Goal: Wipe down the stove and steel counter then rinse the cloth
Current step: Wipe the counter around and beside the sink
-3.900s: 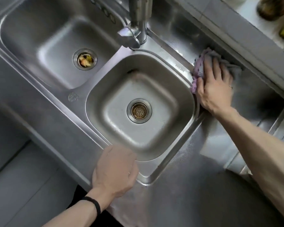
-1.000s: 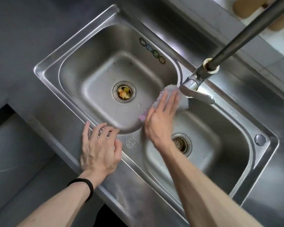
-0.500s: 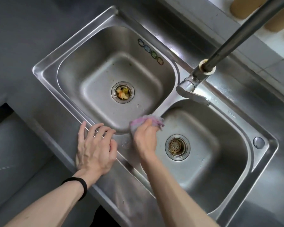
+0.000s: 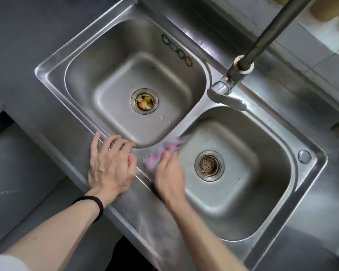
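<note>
right hand (image 4: pixel 170 178) fingers pinch pink cloth (image 4: pixel 162 151) on the sink (image 4: pixel 47 71) divider; left hand (image 4: pixel 110 163) braces on rim, fingers loosely curled, empty. press flat, overlap strokes along the ridge.

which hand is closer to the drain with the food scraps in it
Left. The left hand rests on the steel sink rim just below the scrap-filled round drain's basin; the right hand, holding the pink cloth, sits farther right on the divider.
</note>
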The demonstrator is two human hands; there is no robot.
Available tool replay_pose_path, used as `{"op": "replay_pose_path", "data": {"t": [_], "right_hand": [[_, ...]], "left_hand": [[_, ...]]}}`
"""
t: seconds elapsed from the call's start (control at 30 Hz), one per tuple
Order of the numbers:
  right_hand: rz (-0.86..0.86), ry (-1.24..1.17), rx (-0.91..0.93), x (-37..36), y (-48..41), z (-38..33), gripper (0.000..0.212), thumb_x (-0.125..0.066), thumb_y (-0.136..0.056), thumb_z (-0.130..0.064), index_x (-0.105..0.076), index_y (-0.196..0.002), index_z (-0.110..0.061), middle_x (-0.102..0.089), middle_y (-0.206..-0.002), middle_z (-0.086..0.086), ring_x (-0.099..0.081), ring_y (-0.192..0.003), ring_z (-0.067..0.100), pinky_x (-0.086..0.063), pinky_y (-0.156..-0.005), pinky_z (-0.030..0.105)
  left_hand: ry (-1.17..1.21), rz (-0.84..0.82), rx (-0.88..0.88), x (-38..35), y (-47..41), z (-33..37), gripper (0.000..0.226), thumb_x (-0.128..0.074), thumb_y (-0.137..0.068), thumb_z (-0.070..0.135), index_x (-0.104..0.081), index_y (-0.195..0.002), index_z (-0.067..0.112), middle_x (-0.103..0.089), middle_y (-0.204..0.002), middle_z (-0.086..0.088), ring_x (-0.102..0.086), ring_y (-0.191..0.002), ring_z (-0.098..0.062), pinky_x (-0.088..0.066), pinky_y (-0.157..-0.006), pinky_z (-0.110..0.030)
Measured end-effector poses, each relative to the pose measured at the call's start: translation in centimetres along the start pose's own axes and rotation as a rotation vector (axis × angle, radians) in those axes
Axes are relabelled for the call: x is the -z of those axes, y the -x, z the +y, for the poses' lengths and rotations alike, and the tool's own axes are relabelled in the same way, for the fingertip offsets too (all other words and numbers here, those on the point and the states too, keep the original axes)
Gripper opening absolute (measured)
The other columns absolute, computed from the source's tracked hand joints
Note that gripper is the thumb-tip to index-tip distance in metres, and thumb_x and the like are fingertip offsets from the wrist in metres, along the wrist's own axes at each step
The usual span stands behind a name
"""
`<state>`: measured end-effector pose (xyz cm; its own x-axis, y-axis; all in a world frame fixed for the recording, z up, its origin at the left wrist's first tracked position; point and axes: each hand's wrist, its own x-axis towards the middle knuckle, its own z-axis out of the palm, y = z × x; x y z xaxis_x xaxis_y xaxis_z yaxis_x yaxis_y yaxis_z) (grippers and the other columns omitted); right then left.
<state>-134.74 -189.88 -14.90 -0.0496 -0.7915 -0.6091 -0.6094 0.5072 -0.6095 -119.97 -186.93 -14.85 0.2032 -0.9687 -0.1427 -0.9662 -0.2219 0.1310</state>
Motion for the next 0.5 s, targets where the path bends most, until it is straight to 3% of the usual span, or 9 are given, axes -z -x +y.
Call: {"op": "replay_pose_path", "data": {"t": [0.1,0.13,0.23,0.37,0.43,0.47,0.5], "right_hand": [[-0.104,0.138,0.168,1.5,3.5,2.1,0.012,-0.032,-0.105,-0.039,-0.042,-0.108,-0.034,-0.064,-0.104,-0.020,-0.063,-0.098,0.028,-0.030,-0.072,0.031],[-0.143,0.175,0.213,2.5,4.2,2.8,0.004,-0.036,-0.102,-0.038,-0.036,-0.105,-0.039,-0.063,-0.103,-0.024,-0.063,-0.094,0.026,-0.030,-0.070,0.032],[-0.257,0.346,0.237,6.4,6.0,5.6,0.023,-0.047,-0.093,-0.039,-0.030,-0.106,-0.048,-0.067,-0.108,-0.004,-0.065,-0.096,0.036,-0.037,-0.069,0.038],[-0.367,0.572,0.006,12.5,7.5,10.7,0.044,-0.038,-0.084,-0.065,-0.044,-0.121,-0.043,-0.073,-0.113,0.001,-0.068,-0.109,0.032,-0.047,-0.080,0.035],[-0.385,0.254,-0.131,16.1,6.7,11.1,0.058,-0.034,-0.090,-0.078,-0.067,-0.104,-0.033,-0.078,-0.096,0.003,-0.073,-0.095,0.025,-0.054,-0.089,0.035],[-0.389,-0.026,-0.220,17.6,5.9,10.3,0.055,-0.049,-0.095,-0.071,-0.072,-0.091,-0.021,-0.076,-0.086,0.004,-0.072,-0.084,0.023,-0.056,-0.087,0.036],[-0.330,-0.299,-0.301,19.0,4.8,9.9,0.041,-0.064,-0.096,-0.051,-0.071,-0.086,-0.012,-0.072,-0.082,0.008,-0.069,-0.076,0.020,-0.057,-0.080,0.033]], "left_hand": [[-0.011,0.007,-0.001,-0.2,0.0,-0.1,0.042,-0.041,-0.089,0.027,-0.076,-0.112,0.019,-0.075,-0.112,0.001,-0.059,-0.122,-0.026,-0.014,-0.128,-0.056],[-0.013,0.006,0.000,-0.2,0.0,-0.1,0.044,-0.040,-0.089,0.027,-0.076,-0.112,0.019,-0.075,-0.112,0.000,-0.059,-0.122,-0.026,-0.014,-0.128,-0.055],[-0.014,0.006,0.001,0.0,0.2,0.2,0.045,-0.039,-0.088,0.027,-0.077,-0.110,0.018,-0.075,-0.111,-0.001,-0.060,-0.122,-0.028,-0.014,-0.128,-0.055],[0.006,0.018,-0.004,0.3,0.0,0.4,0.045,-0.039,-0.087,0.025,-0.078,-0.108,0.016,-0.076,-0.109,-0.003,-0.062,-0.120,-0.030,-0.015,-0.128,-0.056],[0.015,0.025,-0.005,0.3,-0.1,0.5,0.045,-0.039,-0.087,0.025,-0.078,-0.108,0.016,-0.076,-0.109,-0.003,-0.063,-0.120,-0.030,-0.016,-0.127,-0.057],[0.020,0.029,-0.003,0.3,-0.1,0.5,0.046,-0.039,-0.087,0.025,-0.078,-0.107,0.016,-0.076,-0.109,-0.002,-0.063,-0.120,-0.030,-0.016,-0.127,-0.057],[0.025,0.032,-0.001,0.3,-0.1,0.5,0.046,-0.038,-0.087,0.026,-0.078,-0.107,0.016,-0.076,-0.109,-0.002,-0.063,-0.120,-0.030,-0.016,-0.127,-0.056]]}}
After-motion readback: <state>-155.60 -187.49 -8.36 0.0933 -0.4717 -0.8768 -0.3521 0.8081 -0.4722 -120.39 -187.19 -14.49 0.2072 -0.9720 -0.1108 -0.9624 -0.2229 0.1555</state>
